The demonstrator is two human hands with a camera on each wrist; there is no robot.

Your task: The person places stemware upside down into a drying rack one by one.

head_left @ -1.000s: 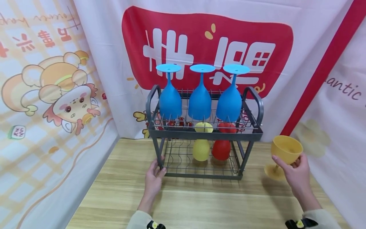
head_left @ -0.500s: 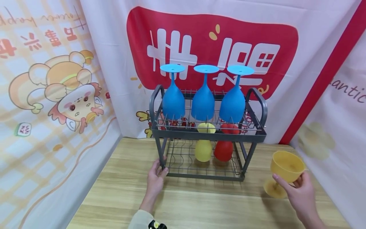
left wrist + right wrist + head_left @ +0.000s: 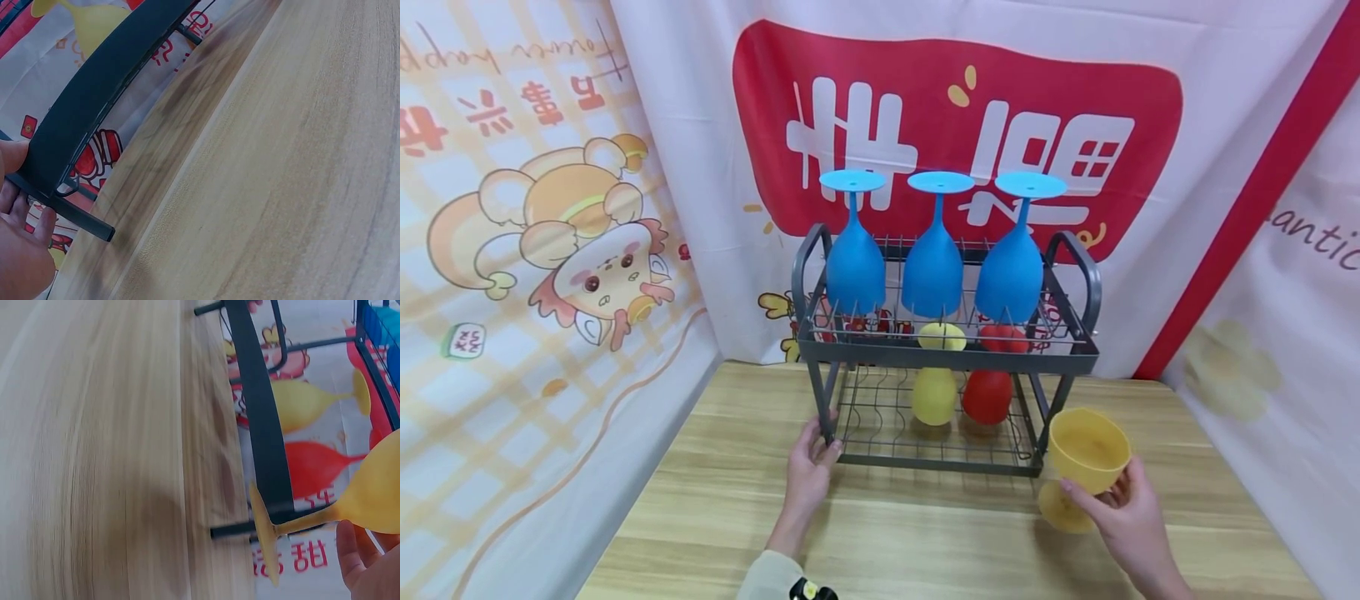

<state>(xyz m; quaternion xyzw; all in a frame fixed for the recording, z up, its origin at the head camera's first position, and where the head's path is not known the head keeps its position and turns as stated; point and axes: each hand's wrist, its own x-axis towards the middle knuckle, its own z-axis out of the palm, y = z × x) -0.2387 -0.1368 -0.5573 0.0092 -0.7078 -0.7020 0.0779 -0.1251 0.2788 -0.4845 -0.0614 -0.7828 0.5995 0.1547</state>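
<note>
A dark two-tier wire rack [image 3: 947, 357] stands on the table, its lower front bar [image 3: 94, 87] close up in the left wrist view. My left hand [image 3: 808, 479] grips the rack's lower left corner, thumb over the bar and fingers beneath. An orange-yellow goblet [image 3: 1088, 454] is upright in my right hand [image 3: 1126, 518], beside the rack's lower right corner. The fingers hold it under the bowl, and its foot [image 3: 265, 534] is above the table. On the lower tier, a pale yellow goblet [image 3: 934, 398] and a red goblet [image 3: 987, 397] sit upside down.
Upside down on the upper tier are three blue goblets, at left [image 3: 856, 275], middle [image 3: 932, 279] and right [image 3: 1010, 275]. Printed cloth [image 3: 700, 108] hangs behind and at both sides of the wooden table [image 3: 940, 542].
My right hand has brought the orange-yellow goblet left and slightly nearer, from the right side of the table to the rack's corner. My left hand keeps its grip on the rack.
</note>
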